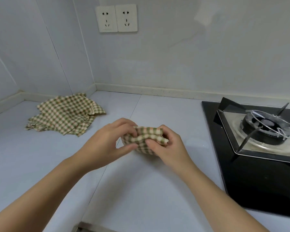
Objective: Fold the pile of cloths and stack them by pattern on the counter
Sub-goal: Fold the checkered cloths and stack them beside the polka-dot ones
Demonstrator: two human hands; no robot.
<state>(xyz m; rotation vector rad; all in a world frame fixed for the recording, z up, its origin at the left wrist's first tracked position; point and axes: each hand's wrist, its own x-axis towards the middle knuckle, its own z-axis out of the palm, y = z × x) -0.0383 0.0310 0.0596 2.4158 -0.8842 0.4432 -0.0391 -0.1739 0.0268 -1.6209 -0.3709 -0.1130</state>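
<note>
While the left hand (107,140) and right hand (172,145) pinch the bunched checked cloth (142,149), its edges are hidden.

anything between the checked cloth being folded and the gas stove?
Head view: only the right hand gripping the checked cloth, then bare counter up to the gas stove.

A black glass gas hob (258,181) occupies the right side of the frame. Its burner (266,129) sits in a metal tray (231,124) under a wire pan support (256,113). Two white wall sockets (117,18) are mounted side by side at upper centre on the pale wall (191,56). A skirting strip (157,90) runs along the wall base.
</note>
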